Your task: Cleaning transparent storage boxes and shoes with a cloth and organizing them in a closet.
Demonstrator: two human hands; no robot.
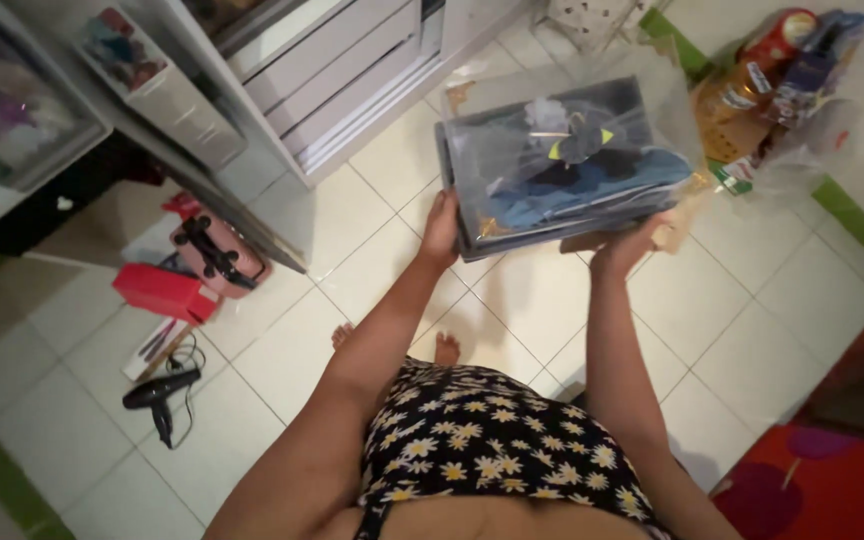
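Grip: both hands clamp the clear-wrapped dark box (pixel 564 165) at its near edge, above the tiled floor (pixel 372 250).
Long axis: runs hand to hand, crosswise.
Left hand (pixel 441 228): near-left corner.
Right hand (pixel 628 242): underneath near-right edge.

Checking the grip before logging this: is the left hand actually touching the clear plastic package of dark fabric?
Touching. The head view shows the left hand with its fingers against the near left edge of the clear plastic package, no gap visible.
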